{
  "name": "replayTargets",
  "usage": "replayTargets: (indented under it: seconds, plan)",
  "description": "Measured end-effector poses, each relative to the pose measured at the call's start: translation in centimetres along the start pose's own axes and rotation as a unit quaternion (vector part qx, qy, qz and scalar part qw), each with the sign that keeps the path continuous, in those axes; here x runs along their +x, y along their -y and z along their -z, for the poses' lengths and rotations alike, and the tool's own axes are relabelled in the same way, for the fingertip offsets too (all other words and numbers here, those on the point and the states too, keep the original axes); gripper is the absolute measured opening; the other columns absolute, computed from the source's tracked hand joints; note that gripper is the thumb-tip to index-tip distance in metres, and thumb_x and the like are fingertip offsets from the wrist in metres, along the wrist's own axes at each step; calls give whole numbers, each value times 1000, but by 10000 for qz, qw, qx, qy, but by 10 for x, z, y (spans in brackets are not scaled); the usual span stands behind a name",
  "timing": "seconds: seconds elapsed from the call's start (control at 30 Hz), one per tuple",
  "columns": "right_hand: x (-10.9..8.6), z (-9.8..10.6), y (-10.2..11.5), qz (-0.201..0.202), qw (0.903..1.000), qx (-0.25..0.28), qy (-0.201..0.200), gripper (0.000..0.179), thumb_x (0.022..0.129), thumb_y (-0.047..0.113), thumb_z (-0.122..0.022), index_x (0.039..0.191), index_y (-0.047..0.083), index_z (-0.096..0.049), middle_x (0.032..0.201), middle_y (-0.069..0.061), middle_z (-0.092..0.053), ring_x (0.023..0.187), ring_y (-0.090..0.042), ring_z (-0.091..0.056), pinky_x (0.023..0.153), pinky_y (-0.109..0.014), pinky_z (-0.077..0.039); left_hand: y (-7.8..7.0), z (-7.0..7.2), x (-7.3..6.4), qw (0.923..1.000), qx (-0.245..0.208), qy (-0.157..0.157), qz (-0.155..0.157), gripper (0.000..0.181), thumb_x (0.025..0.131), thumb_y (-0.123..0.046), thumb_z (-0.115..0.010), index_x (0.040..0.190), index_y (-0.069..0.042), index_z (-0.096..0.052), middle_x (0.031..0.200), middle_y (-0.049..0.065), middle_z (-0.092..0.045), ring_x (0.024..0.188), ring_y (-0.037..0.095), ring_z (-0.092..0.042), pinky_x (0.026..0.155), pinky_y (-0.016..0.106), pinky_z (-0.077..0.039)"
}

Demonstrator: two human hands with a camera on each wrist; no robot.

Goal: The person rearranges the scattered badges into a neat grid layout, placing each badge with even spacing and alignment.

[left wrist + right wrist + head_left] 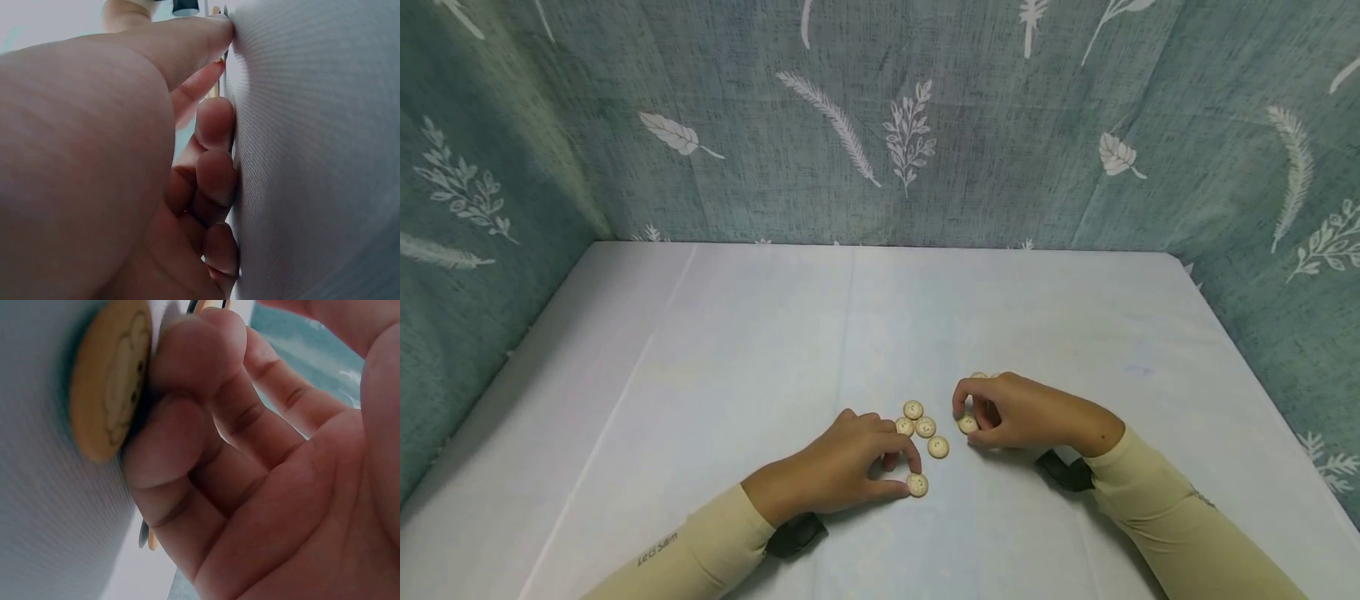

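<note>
Low over the table, my left hand (857, 462) pinches a round wooden button (917, 485) at its edge between thumb and index finger. To its right, my right hand (1018, 412) has thumb and index finger curled about another wooden button (967, 424), which lies on the white cloth. Between the hands is a loose group of several more buttons (926, 427), the nearest one (937, 447) a little apart. In the right wrist view, a button with a line drawing and small holes (112, 387) shows close beside the curled fingers (169, 440).
More buttons (978, 376) peek out behind the right hand, partly hidden by it. A white cloth (737, 350) covers the table. Green leaf-patterned curtains (970, 192) stand along its back and sides. Dark wrist devices (796, 535) sit under both sleeves.
</note>
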State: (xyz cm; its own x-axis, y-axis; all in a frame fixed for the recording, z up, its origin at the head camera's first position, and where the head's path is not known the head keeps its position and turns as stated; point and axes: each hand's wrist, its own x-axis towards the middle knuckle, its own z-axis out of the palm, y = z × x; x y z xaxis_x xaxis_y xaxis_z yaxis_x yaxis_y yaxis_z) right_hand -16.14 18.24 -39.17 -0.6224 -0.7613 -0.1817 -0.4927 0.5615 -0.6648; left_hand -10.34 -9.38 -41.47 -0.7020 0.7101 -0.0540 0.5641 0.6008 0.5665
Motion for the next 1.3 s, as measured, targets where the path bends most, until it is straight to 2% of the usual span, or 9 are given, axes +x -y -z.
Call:
replayTargets:
  seconds: [0.47,0.67,1.3]
  plan:
    - [1,-1,-2,-67,9995,-276,-99,21,86,8,-72,100,17,-60,68,11,-51,61,1,-47,61,-20,-44,1,-1,0,9999,58,-70,-56,16,85,-37,-79,98,-36,-69,80,-19,-52,79,1,-45,75,31,-29]
    - [1,-3,-2,-156,9996,-241,-55,18,87,8,-71,99,16,-60,68,11,-52,60,1,-47,60,-20,-44,0,-1,-1,10000,32,-1,-31,16,85,-37,-79,98,-36,-69,80,-19,-52,79,1,-45,75,31,-28]
    - [2,-2,-2,-305,9991,-242,-145,17,87,10,-72,97,17,-59,67,10,-51,59,-1,-48,58,-21,-43,-1,1,-1,9999,65,-94,-72,16,85,-38,-79,98,-35,-69,81,-19,-53,79,2,-45,75,31,-29]
